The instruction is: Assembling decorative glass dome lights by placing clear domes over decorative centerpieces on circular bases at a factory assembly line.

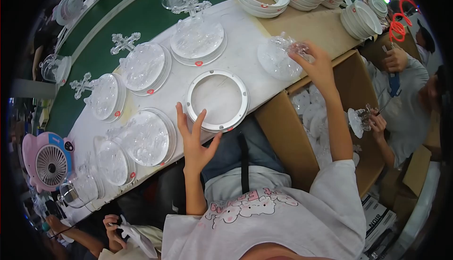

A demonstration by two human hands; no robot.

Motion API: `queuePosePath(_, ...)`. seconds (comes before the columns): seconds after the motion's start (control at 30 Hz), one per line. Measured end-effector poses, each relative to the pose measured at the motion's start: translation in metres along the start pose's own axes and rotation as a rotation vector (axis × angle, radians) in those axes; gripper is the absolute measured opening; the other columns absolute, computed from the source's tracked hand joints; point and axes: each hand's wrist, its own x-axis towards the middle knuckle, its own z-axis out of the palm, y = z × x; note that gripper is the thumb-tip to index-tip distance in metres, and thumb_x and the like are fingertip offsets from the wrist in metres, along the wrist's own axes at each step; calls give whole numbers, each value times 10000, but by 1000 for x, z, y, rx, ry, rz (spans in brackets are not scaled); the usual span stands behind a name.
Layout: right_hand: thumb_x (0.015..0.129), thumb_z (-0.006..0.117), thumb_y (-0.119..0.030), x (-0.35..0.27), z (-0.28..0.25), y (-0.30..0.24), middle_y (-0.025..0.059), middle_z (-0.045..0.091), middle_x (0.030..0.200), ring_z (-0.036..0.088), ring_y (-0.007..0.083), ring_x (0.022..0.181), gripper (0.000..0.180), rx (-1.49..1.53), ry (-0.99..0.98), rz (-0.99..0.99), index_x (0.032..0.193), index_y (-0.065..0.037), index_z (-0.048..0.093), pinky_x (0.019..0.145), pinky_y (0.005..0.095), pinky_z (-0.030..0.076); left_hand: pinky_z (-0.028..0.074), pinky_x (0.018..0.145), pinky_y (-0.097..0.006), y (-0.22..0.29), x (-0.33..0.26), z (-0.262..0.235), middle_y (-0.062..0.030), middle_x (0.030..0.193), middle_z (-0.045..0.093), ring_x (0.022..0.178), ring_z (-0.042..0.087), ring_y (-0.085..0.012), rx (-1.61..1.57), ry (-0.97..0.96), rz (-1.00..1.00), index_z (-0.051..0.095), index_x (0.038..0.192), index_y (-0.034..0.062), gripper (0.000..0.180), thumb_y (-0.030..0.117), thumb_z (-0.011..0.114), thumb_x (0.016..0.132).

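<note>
Clear plastic ornament with round translucent disc (278, 62) is pinched in right hand (316, 66), over white tabletop (247, 36), near brown cardboard box (278, 135). Left hand (194, 142) is spread wide, nothing gripped, beside white round ring (244, 100); contact can't be told.

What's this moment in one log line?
Left fingers: spread at white plastic ring, contact unclear | Right fingers: gripping clear plastic round-based ornament
</note>
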Motion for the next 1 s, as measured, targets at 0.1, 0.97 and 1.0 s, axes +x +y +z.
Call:
queuePosePath(0.1, 789, 706, -145, -16, -5, -32, 95, 675, 882, 632, 164, 825, 233, 188, 16, -3, 939, 13, 624, 770, 285, 480, 278, 1064, -487, 5, 5, 3, -269, 1480, 116, 1360, 187, -447, 1, 45, -39, 414, 1345, 84, 838, 211, 833, 631)
queuePosePath(0.97, 752, 722, -92, -39, 57, -156, 102, 663, 856, 652, 140, 776, 270, 507, -197, -93, 971, -2, 592, 721, 256, 506, 168, 1121, -451, 58, 5, 21, -176, 1502, 82, 1384, 169, -312, -1177, 367, -238, -69, 1454, 73, 1382, 350, 906, 515)
queuePosePath(1.0, 752, 720, -90, -44, 54, -161, 111, 659, 889, 647, 139, 776, 288, 470, -236, -145, 990, 1, 585, 716, 261, 508, 185, 1117, -457, 65, 9, 28, -168, 1496, 96, 1380, 179, -310, -1283, 479, -216, -70, 1459, 108, 1380, 329, 911, 513)
